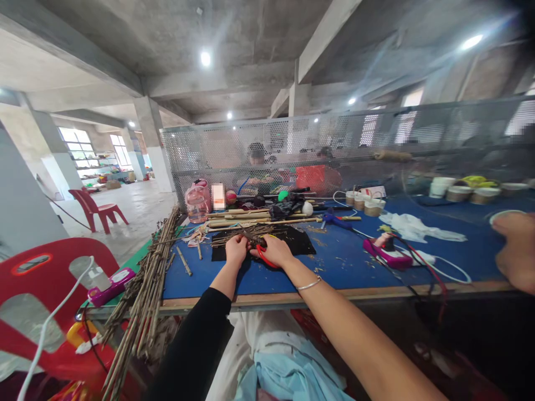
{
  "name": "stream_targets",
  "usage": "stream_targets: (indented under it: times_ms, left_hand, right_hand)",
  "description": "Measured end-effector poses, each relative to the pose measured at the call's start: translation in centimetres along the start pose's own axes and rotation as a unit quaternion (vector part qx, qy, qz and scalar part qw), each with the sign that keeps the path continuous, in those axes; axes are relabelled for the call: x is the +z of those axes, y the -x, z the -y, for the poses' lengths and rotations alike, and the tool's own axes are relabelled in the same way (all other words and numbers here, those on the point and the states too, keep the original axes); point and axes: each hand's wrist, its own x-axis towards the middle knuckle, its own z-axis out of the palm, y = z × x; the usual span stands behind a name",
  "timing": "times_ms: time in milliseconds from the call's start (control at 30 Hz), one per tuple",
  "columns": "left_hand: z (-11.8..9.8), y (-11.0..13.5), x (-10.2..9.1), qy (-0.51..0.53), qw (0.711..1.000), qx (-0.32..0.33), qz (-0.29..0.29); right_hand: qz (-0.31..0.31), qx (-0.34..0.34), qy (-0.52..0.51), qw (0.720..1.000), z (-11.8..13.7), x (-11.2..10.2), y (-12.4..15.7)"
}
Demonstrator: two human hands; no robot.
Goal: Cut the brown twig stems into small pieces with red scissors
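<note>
My right hand (276, 252) is closed round pruning shears (263, 256) with red and yellow handles. Their blades lie close to my left hand (236, 248), whose fingers are pinched together on what looks like a thin brown twig. Both hands are over a black cloth (304, 240) on the blue table. Thin twigs (267, 229) lie on this cloth just beyond my fingers. Some short cut stick pieces (184, 262) are to the left of it.
A long bundle of dry branches (146, 284) hangs over the table's left edge. Behind the cloth lie thicker sticks (234, 218) and a black plastic bag (286, 207). A blue glue gun (336, 221) and purple power strip (387, 255) are at right, near another person's hand (516, 250).
</note>
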Motion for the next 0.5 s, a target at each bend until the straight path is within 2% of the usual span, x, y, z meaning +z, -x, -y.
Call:
stream_targets:
  times_ms: [167, 500]
  left_hand:
    - [-0.05, 0.10, 0.06, -0.005, 1.000, 0.012, 0.023]
    - [-0.74, 0.47, 0.20, 0.058, 0.998, -0.003, 0.031]
  right_hand:
    - [-0.014, -0.010, 0.003, 1.000, 0.10, -0.19, 0.00]
    - [0.000, 0.005, -0.010, 1.000, 0.24, -0.35, 0.19]
